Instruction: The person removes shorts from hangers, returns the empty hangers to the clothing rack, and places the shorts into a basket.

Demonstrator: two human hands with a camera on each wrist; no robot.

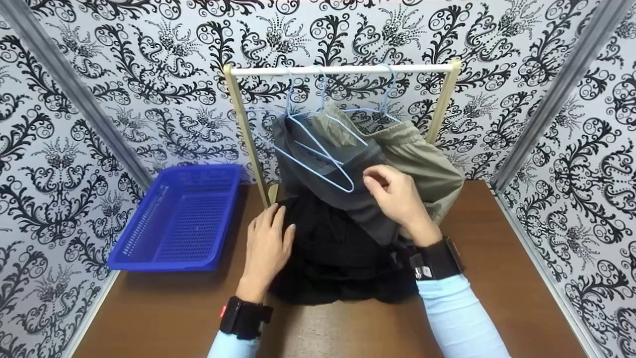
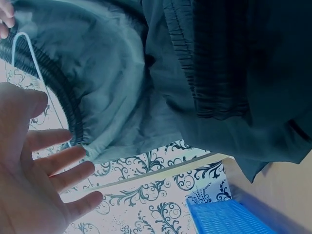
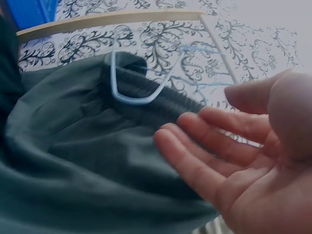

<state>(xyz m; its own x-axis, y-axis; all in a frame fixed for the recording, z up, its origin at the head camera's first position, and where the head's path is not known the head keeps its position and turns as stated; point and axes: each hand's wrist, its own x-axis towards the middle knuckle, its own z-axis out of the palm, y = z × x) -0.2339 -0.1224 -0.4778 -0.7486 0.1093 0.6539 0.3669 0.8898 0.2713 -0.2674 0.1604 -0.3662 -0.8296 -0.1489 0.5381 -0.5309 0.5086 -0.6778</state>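
Note:
Dark grey elastic-waist shorts hang askew at a light blue hanger whose one end sticks out in front of the cloth. My right hand is beside that hanger end, near the waistband, its fingers loosely bent around nothing. Lower left, my left hand is by the edge of a black garment bunched in front of the rack; in the left wrist view its fingers are spread and hold nothing. Whether it touches the cloth I cannot tell.
A small rack with a white rail and wooden posts carries several blue hangers. Khaki shorts hang on the right. A blue plastic basket sits on the brown table at left. Patterned walls surround it.

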